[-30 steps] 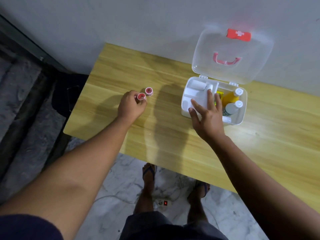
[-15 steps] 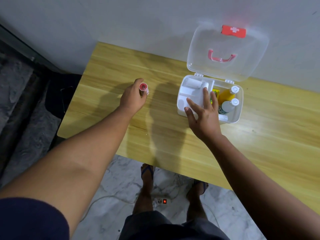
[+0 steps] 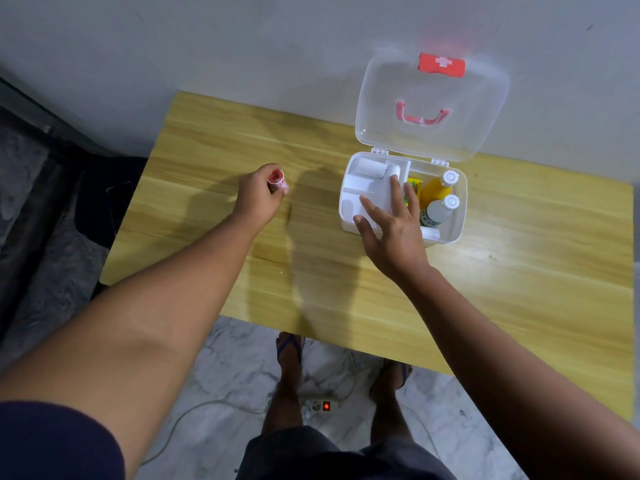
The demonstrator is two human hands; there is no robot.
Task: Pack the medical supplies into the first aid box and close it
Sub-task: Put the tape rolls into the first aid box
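Drawn fully into the left hand [image 3: 258,199] since a second ago, the small red tape roll [image 3: 276,178] is pinched there, well left of the first aid box [image 3: 458,233]. The right hand [image 3: 391,230] lies spread, fingers straight, on the box's tray [image 3: 356,183], likely steadying it. The lid [image 3: 433,95] leans open against the wall [image 3: 242,46], leaving the near rim free to cross.

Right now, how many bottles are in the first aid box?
2: an orange bottle in the right compartment; a white bottle just nearer. The right hand may hide more.
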